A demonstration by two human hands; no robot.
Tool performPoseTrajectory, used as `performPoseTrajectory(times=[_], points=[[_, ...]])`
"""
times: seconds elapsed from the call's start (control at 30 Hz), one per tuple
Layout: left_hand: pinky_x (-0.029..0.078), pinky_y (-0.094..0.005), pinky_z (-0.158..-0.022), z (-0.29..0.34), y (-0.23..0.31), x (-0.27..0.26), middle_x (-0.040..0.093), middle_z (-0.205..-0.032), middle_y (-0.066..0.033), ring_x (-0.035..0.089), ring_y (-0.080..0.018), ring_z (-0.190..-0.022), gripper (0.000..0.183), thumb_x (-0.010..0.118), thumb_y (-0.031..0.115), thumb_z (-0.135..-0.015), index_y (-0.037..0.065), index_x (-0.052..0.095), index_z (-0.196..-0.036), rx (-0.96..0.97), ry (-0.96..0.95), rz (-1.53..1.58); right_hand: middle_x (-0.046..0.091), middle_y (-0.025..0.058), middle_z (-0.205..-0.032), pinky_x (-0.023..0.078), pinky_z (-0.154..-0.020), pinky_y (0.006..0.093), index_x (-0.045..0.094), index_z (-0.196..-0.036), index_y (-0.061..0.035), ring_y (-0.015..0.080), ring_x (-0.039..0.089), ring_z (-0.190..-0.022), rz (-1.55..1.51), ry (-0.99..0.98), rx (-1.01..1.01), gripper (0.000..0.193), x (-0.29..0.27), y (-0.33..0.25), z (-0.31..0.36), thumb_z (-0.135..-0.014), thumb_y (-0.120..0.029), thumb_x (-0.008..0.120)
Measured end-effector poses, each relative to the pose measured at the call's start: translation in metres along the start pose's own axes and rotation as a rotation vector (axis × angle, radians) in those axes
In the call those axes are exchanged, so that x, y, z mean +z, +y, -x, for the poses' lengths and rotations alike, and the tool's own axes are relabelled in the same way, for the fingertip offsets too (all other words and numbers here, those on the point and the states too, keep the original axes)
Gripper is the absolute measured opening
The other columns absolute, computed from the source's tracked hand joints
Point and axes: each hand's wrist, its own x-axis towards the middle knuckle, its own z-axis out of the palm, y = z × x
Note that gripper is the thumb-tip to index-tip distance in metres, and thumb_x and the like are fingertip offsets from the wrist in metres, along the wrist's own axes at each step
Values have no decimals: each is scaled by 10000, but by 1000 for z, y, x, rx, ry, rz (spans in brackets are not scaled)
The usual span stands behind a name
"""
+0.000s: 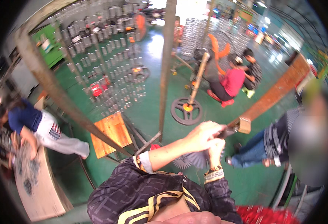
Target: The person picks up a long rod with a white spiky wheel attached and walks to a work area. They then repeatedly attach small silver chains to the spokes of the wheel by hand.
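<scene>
My left hand point(204, 135) reaches across to the near end of a long rusty metal beam point(274, 94). Its fingers are closed against a small dark piece point(229, 131) at that end. Just below, my right hand point(216, 148) is closed too, its fingertips meeting those of the left. What either hand pinches is mostly hidden by the fingers. A small tan block point(245, 125) sits beside the dark piece, on the beam's end. Grey finned discs point(182, 161) show under my wrists.
Upright metal posts point(165, 71) and a wooden-topped stool point(111, 134) stand ahead and left. Hanging strings of small metal cylinders point(115, 74) fill the far left. A spoked wheel point(186, 111) carries a pole. People crouch beyond point(233, 84); others stand left point(41, 123) and right point(272, 143).
</scene>
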Motion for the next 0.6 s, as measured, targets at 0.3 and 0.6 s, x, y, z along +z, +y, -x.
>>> performPoseTrajectory(times=[0.3,0.6], points=[[462,-364,-802,12,-2,-84,637,-961,-113,600,-264,-900,328,698,171,-721,28,626,-1006,-104,450,-331,497,18,-513,377,-451,244,455,-611,-42,88,466,-450,-88,-102,132,263,-7,2,-47,-835,-43,594],[446,-304,-808,26,50,-316,605,-986,-103,574,-188,-903,311,645,141,-814,11,584,-1090,50,1388,-1150,472,17,-495,369,-447,235,423,-603,-53,86,439,-435,-154,-174,28,299,-8,7,-69,-865,-65,567]])
